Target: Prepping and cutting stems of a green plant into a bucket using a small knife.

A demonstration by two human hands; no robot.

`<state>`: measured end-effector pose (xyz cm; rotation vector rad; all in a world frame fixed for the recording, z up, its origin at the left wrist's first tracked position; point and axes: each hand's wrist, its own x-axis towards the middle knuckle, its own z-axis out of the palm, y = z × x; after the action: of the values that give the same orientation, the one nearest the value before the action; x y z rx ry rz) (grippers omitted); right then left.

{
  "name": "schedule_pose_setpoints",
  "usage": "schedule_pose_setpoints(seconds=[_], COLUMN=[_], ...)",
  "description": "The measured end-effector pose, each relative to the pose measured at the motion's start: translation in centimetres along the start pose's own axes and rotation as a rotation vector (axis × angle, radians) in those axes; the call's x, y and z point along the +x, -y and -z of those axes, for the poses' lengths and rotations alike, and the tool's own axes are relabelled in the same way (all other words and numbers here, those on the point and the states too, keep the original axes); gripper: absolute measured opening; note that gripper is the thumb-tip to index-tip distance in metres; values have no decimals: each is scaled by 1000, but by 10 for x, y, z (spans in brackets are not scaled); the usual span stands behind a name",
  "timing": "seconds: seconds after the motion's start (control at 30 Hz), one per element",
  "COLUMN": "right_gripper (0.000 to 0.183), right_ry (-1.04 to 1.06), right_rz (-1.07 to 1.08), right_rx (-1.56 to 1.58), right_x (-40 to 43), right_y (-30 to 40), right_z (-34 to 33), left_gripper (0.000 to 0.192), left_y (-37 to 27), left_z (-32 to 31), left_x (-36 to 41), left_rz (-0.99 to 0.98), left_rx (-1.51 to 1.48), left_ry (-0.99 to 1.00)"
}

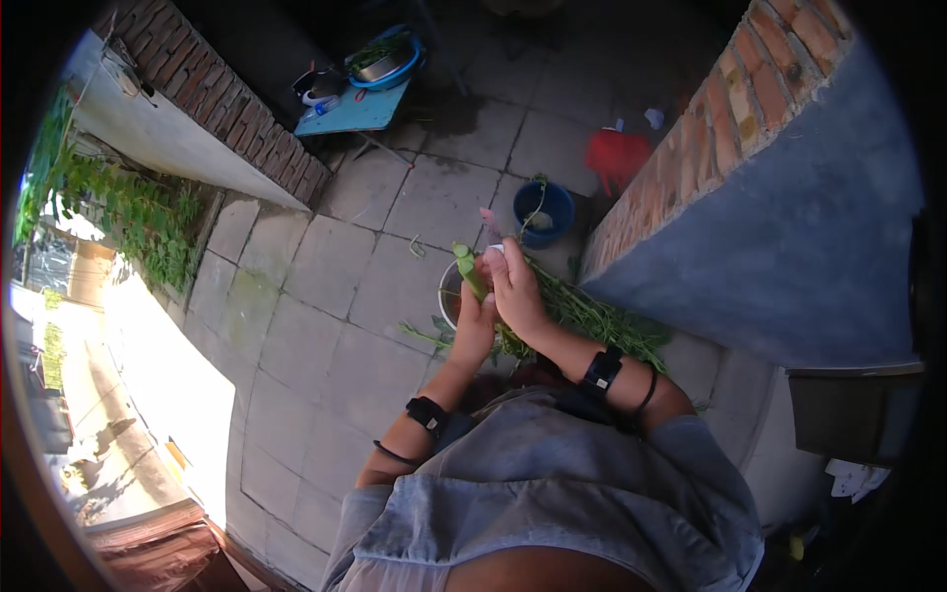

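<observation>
My left hand holds a thick, pale green vegetable stalk, its cut-looking end pointing away from me. Close against it, my right hand is closed around the white handle of what looks like a small knife. Its narrow, pinkish blade points away from me. Below the hands is a round container with a white rim, mostly hidden by them. A heap of leafy green stems lies to the right, partly behind my right forearm.
A dark blue bucket with a stem and a pale lump inside stands ahead. Beyond it lies a red item by the brick-edged wall. A low blue table carries a blue basin. Loose leaves lie on the paving.
</observation>
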<state>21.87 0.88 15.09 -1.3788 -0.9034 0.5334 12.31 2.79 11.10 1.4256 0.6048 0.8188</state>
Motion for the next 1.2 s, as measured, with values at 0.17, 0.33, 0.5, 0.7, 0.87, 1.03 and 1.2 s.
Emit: schedule_pose_setpoints(seconds=[0.17, 0.33, 0.5, 0.7, 0.87, 1.03, 1.2], right_gripper=[21, 21, 24, 17, 14, 15, 16], right_ry=[228, 395, 441, 438, 368, 321, 307], right_rz=[16, 149, 271, 438, 523, 511, 465], right_rx=[-330, -426, -403, -661, -800, -872, -841], right_x=[18, 7, 4, 15, 15, 1, -3], right_y=[17, 19, 25, 45, 48, 38, 37], right_z=[54, 59, 44, 57, 59, 60, 62], left_gripper=[49, 49, 46, 61, 63, 59, 31], left_y=[24, -14, 18, -28, -10, 4, 15], left_z=[35, 39, 54, 48, 45, 38, 23], left_x=[-3, 2, 1, 8, 10, 11, 13], left_rz=[184, 238, 185, 428, 410, 370, 292], left_rx=[70, 326, 357, -28, -35, -40, 105], left_ry=[-271, -344, -362, -216, -73, 14, -79])
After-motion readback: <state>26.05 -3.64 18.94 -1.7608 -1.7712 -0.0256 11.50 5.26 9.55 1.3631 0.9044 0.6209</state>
